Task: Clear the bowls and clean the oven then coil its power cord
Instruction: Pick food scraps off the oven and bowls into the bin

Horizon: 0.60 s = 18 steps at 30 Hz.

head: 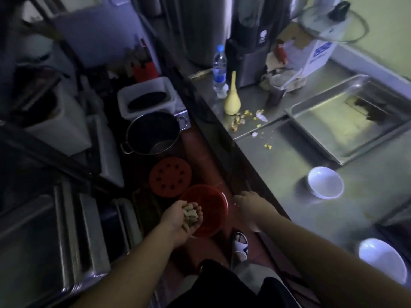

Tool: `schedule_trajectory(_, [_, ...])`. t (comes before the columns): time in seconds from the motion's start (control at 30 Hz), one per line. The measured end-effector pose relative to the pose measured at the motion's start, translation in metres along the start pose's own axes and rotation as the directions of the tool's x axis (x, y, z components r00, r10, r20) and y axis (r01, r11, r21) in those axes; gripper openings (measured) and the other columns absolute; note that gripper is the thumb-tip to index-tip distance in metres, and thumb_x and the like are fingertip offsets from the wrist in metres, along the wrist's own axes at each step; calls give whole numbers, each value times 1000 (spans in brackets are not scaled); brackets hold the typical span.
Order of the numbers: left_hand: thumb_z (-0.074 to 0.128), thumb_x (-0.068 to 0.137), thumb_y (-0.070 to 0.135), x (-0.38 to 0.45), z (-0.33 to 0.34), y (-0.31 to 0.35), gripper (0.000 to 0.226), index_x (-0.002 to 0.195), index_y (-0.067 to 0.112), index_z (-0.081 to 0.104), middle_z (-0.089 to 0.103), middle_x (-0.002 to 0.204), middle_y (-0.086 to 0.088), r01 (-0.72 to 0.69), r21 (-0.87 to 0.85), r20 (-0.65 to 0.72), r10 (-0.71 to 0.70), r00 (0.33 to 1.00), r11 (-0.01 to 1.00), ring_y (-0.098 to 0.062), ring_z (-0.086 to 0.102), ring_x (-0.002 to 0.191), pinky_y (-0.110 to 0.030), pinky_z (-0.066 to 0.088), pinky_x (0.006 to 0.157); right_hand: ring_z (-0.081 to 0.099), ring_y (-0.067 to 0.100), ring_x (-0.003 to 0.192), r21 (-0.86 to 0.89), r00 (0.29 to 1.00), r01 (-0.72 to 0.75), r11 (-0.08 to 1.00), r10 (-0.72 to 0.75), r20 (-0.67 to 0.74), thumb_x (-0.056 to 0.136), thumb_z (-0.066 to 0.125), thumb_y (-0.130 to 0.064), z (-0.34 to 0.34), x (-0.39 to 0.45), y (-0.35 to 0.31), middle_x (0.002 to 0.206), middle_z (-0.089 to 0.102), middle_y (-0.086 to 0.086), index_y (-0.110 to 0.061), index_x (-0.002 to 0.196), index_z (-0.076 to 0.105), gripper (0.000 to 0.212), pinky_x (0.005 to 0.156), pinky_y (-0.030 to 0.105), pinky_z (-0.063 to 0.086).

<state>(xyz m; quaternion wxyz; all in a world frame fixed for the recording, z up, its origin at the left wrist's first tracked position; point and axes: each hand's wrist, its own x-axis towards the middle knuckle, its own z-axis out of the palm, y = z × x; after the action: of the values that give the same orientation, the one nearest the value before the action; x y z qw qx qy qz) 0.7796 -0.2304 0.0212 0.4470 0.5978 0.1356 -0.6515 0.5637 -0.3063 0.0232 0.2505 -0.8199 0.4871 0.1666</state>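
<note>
A: Two white bowls are seen on the steel bench: one white bowl (325, 182) ahead, a second bowl (383, 258) at the near right edge.

B: Scraps (191, 216) are cupped in the left hand (181, 221), its grip curled round them, directly above the red basin (205, 210).

A: The right hand (250, 205), fingers relaxed, is held beside the basin's rim, nearer both bowls, which lie to its right.
</note>
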Motion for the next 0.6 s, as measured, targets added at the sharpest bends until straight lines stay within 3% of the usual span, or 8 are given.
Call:
schedule_trajectory(0.1, [43, 105, 23, 13, 4, 3, 33, 91, 2, 65, 68, 81, -14, -6, -34, -53, 4, 999, 999, -23, 63, 73, -36, 56, 66, 54, 36, 109, -31, 996, 58, 998, -55, 72, 80, 28, -46, 5, 38, 11, 108, 58, 5, -25, 111, 55, 46, 87, 50, 52])
schedule_trajectory(0.23, [42, 107, 22, 31, 16, 5, 34, 90, 3, 65, 67, 83, -13, -3, -50, -116, -3, 993, 999, -22, 62, 74, -36, 55, 69, 51, 36, 113, -34, 991, 115, 993, -113, 70, 91, 49, -33, -8, 63, 15, 117, 56, 8, -24, 122, 58, 33, 87, 43, 48])
schedule_trajectory(0.37, [41, 106, 22, 56, 19, 1, 35, 87, 3, 64, 67, 77, -13, 18, -73, -174, -30, 984, 997, -22, 62, 72, -35, 55, 66, 54, 38, 112, -29, 976, 157, 987, -151, 156, 85, 42, -35, -2, 95, 29, 115, 58, 8, -22, 110, 56, 32, 88, 45, 51])
schedule_trajectory(0.47, [41, 106, 22, 78, 13, -5, 35, 86, 3, 64, 68, 73, -13, 50, -81, -219, -66, 973, 995, -22, 62, 69, -32, 56, 60, 53, 37, 113, -41, 968, 120, 992, -108, 226, 88, 48, -33, 11, 116, 37, 116, 58, 8, -22, 114, 57, 30, 90, 44, 49])
schedule_trajectory(0.6, [41, 106, 19, 118, 2, -11, 35, 82, 4, 62, 67, 68, -11, 74, -54, -251, -85, 964, 996, -21, 60, 64, -32, 53, 61, 56, 38, 108, -61, 955, 121, 991, -99, 281, 74, 23, -44, 50, 154, 46, 108, 58, 8, -21, 109, 57, 54, 92, 50, 50])
